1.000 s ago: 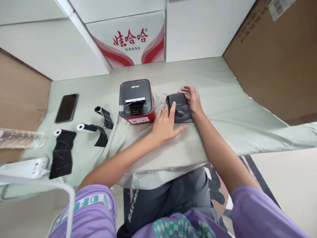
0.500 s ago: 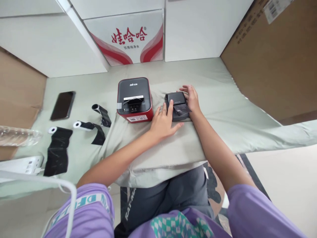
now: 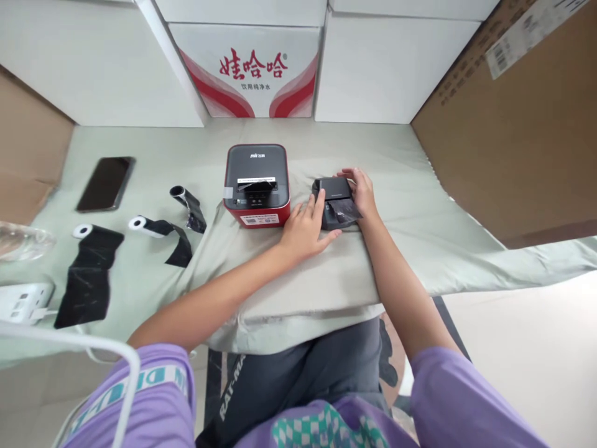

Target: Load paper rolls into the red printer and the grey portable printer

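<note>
Room: white cartons [image 3: 396, 68] stand stacked along the table's far edge, one with red print [image 3: 249, 78]; brown cardboard [image 3: 513, 124] leans at the right edge.
Surface: the table [image 3: 420, 186] is covered with a pale green cloth, creased and hanging over the near edge.
Small printer: a small black device [image 3: 333, 202] lies near the table's middle, a dark strip sticking out of its front.
Left hand: the left hand [image 3: 305, 230] lies flat, fingers spread, index finger on the device's left side; the grip is open, holding nothing.
Right hand: the right hand [image 3: 357, 190] cups the device's far right side, fingers curled against it in a loose grip.
Red printer: a red and black printer [image 3: 256, 186] sits just left of the device.
Left side: three rolls of black ribbon [image 3: 88, 267] lie part unrolled; a phone [image 3: 106, 183] lies towards the far left corner; a white power strip [image 3: 23, 302] is at the left edge.
</note>
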Demonstrator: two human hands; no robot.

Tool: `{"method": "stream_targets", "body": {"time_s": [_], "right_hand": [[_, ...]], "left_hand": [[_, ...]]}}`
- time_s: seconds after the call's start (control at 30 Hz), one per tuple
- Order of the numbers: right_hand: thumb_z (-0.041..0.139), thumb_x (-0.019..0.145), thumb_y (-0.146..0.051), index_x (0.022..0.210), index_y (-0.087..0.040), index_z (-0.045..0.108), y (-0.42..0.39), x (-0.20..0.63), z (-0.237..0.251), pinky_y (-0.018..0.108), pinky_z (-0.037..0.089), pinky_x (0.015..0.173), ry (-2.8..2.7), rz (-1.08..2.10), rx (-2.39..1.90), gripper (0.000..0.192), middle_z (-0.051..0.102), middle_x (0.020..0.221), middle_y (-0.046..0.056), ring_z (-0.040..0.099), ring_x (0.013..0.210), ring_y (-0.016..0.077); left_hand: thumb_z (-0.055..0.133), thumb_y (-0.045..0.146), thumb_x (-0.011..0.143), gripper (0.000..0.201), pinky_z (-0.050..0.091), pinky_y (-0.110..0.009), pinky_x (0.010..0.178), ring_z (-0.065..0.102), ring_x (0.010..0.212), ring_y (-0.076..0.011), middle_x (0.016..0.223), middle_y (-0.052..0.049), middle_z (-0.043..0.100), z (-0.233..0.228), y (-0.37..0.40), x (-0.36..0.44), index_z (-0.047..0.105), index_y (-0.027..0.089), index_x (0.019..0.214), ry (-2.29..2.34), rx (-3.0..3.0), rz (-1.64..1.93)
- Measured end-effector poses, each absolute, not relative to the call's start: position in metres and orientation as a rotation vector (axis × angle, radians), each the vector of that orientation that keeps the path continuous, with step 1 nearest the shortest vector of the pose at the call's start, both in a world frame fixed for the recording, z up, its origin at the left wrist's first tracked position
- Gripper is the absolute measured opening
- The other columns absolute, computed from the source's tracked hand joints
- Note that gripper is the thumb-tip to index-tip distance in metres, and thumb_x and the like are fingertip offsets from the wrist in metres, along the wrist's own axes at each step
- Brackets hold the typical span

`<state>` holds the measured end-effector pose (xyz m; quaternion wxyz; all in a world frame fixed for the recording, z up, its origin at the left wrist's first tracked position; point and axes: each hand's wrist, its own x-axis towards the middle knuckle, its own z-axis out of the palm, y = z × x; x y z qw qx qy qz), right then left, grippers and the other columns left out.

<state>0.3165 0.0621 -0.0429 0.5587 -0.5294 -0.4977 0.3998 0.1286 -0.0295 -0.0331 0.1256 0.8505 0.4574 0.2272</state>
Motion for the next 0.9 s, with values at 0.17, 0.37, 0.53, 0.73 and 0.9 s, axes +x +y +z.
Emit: {"method": "stream_targets", "body": {"time_s": [0.17, 0.37, 0.53, 0.73, 0.9], "right_hand": [[0.033, 0.082, -0.095, 0.109, -0.025, 0.063, 0.0649, 0.3213, -0.0467, 0.047, 0.054, 0.106, -1.304, 0.915, -1.276, 0.081, 0.071, 0.116, 0.013, 0.068, 0.119, 0.0293], [0.039, 0.082, -0.092, 0.103, -0.025, 0.063, 0.0659, 0.3218, -0.0479, 0.046, 0.053, 0.106, -1.261, 0.926, -1.238, 0.074, 0.072, 0.111, 0.012, 0.07, 0.113, 0.028], [0.038, 0.083, -0.091, 0.104, -0.025, 0.063, 0.0639, 0.3213, -0.0458, 0.043, 0.054, 0.105, -1.284, 0.937, -1.271, 0.074, 0.071, 0.114, 0.011, 0.069, 0.114, 0.0262], [0.045, 0.082, -0.089, 0.1, -0.025, 0.063, 0.0634, 0.3207, -0.0455, 0.044, 0.053, 0.106, -1.252, 0.927, -1.248, 0.069, 0.072, 0.111, 0.011, 0.069, 0.113, 0.0269], [0.051, 0.08, -0.087, 0.095, -0.025, 0.063, 0.0633, 0.3194, -0.0451, 0.043, 0.053, 0.106, -1.204, 0.93, -1.208, 0.064, 0.074, 0.105, 0.009, 0.07, 0.108, 0.0255]], "left_hand": [[0.052, 0.061, 0.096, 0.098, 0.029, -0.055, 0.122, 0.04, 0.151, -0.0397, 0.158, -0.034, 0.041, -0.0355, -0.0306, 0.1303, 0.015, 0.0, 0.162, 1.344, 2.502, 0.683], [0.053, 0.061, 0.096, 0.097, 0.029, -0.055, 0.122, 0.043, 0.15, -0.0396, 0.158, -0.036, 0.04, -0.0367, -0.0305, 0.1313, 0.018, -0.001, 0.162, 1.369, 2.529, 0.675], [0.052, 0.059, 0.097, 0.094, 0.03, -0.053, 0.122, 0.044, 0.149, -0.0387, 0.157, -0.036, 0.041, -0.0354, -0.0309, 0.1311, 0.021, -0.002, 0.161, 1.397, 2.548, 0.642], [0.053, 0.059, 0.097, 0.091, 0.032, -0.052, 0.12, 0.049, 0.145, -0.0391, 0.158, -0.037, 0.039, -0.0345, -0.0333, 0.1316, 0.024, 0.0, 0.161, 1.416, 2.58, 0.63], [0.051, 0.059, 0.098, 0.09, 0.033, -0.051, 0.119, 0.051, 0.143, -0.0394, 0.16, -0.037, 0.036, -0.0324, -0.0365, 0.1321, 0.024, 0.001, 0.161, 1.443, 2.611, 0.588]]}}
